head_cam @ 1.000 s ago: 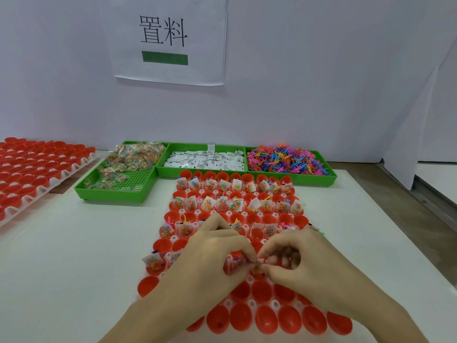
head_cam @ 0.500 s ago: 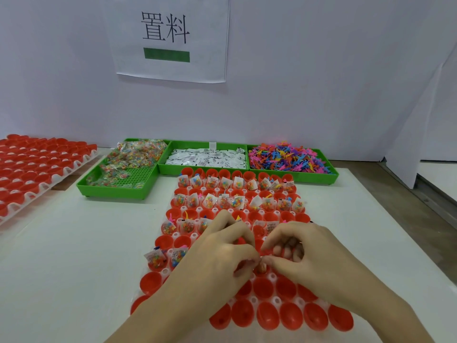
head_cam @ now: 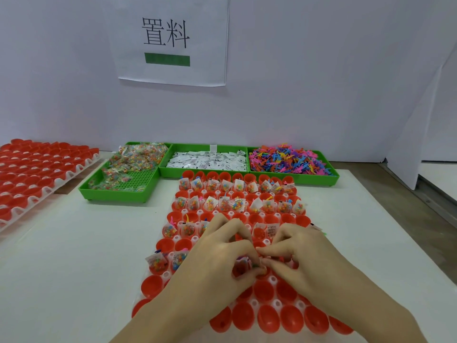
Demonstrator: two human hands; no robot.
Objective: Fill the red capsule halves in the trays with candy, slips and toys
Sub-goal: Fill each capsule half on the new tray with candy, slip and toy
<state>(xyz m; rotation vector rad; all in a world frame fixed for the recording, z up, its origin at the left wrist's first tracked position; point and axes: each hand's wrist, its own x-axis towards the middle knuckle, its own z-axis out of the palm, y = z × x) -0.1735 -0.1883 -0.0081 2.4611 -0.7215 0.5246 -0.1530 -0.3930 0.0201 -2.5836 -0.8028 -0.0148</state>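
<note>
A white tray of red capsule halves [head_cam: 249,315] lies in front of me. Its far rows hold candy packets [head_cam: 212,203], slips and small toys; the nearest rows hold nothing. My left hand [head_cam: 217,263] and my right hand [head_cam: 301,258] meet fingertip to fingertip over the tray's middle, fingers curled. Between the fingertips sit small items, a candy packet [head_cam: 241,266] and a greenish toy piece, over a capsule half. Which hand pinches which item is unclear. Behind the tray stand three green bins: candy packets [head_cam: 128,167], white slips [head_cam: 210,162], coloured toys [head_cam: 289,160].
A second tray of bare red capsule halves [head_cam: 32,174] lies at the far left, partly off the white mat. A paper sign [head_cam: 170,40] hangs on the white back wall. A white panel [head_cam: 405,154] stands at the right, past the table's edge.
Both hands stay together over the tray's middle with their fingertips working at the same spot. The camera has tilted slightly, so the trays sit a little higher in view.
</note>
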